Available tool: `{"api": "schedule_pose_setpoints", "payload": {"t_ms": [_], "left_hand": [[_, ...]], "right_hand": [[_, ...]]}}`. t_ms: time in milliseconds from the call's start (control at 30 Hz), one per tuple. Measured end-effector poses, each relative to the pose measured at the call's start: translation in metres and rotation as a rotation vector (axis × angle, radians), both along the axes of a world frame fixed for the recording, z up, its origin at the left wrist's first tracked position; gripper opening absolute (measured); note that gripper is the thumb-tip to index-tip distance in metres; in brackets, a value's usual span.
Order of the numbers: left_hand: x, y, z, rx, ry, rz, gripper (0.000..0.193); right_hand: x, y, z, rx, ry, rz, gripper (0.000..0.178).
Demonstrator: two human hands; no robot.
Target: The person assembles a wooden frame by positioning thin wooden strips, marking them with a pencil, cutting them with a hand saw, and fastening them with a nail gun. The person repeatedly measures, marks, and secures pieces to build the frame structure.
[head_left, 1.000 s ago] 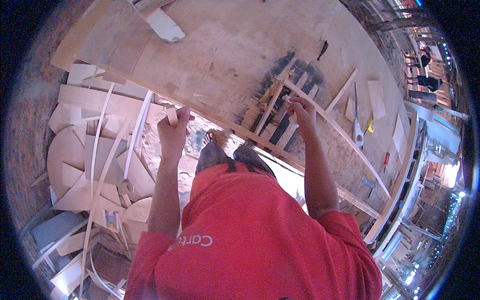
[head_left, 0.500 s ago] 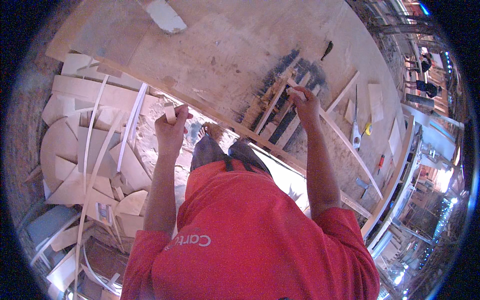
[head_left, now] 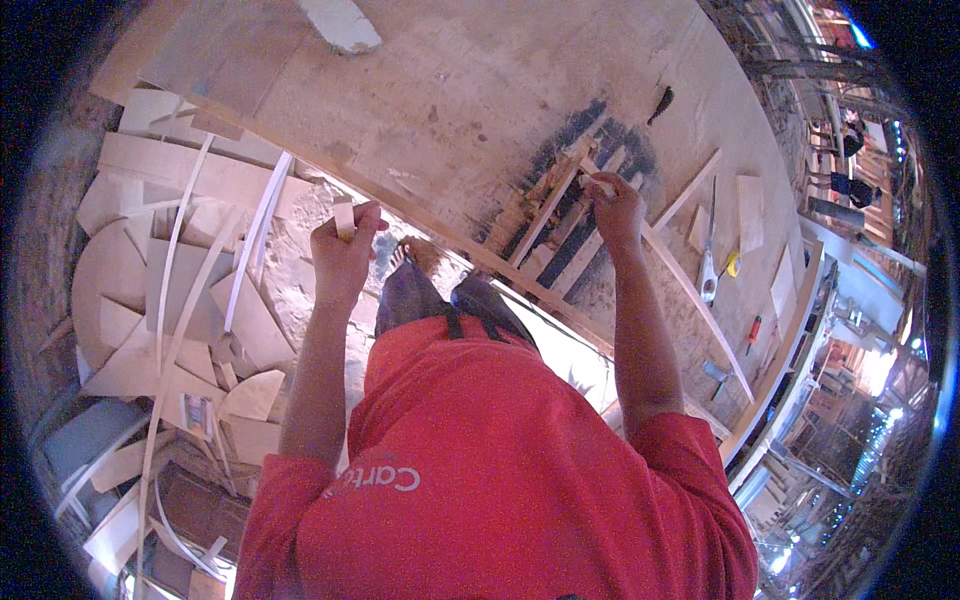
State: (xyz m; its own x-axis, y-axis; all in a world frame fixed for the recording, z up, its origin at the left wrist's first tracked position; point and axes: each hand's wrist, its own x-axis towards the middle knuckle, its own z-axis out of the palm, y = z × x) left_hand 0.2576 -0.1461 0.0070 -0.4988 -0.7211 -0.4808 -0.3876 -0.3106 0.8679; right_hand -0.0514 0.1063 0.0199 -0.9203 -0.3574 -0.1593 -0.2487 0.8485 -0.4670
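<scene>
While the left hand (head_left: 342, 257) is gripping a small wood piece (head_left: 344, 216) near the edge of the table (head_left: 450, 120), the right hand (head_left: 618, 213), well apart, is apparently pinching a pale scrap (head_left: 601, 187) above a long strip (head_left: 700, 311), which is risking a knock if that wrist dips.

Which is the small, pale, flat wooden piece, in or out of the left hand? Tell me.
In: the left hand is curled around the small, pale, flat wooden piece, one end sticking out past the fingers.
</scene>
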Motion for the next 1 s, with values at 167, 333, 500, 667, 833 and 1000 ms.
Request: {"api": "schedule_pose_setpoints", "payload": {"t_ms": [167,333,500,667,833,1000], "left_hand": [[0.002,-0.002,-0.005,-0.012,0.002,-0.037,0.028],[0.002,-0.001,-0.008,-0.025,0.005,-0.05,0.028],[0.001,-0.002,-0.008,-0.004,-0.025,-0.026,0.029],[-0.002,0.001,-0.004,0.02,-0.016,-0.032,0.03],[0.0,0.004,-0.005,0.01,-0.01,-0.025,0.031],[-0.002,0.005,-0.006,0.008,-0.021,-0.045,0.03]], "right_hand": [[-0.006,0.01,-0.015,-0.038,0.069,0.005,0.025],[-0.019,0.021,-0.023,-0.016,0.014,0.134,0.035],[-0.011,0.02,-0.01,-0.109,-0.35,0.27,0.059],[0.007,-0.012,0.024,-0.306,-0.698,0.127,0.06],[-0.007,0.022,-0.001,-0.436,-0.772,-0.033,0.062],[0.002,0.017,-0.002,-0.135,-0.309,0.343,0.067]]}}
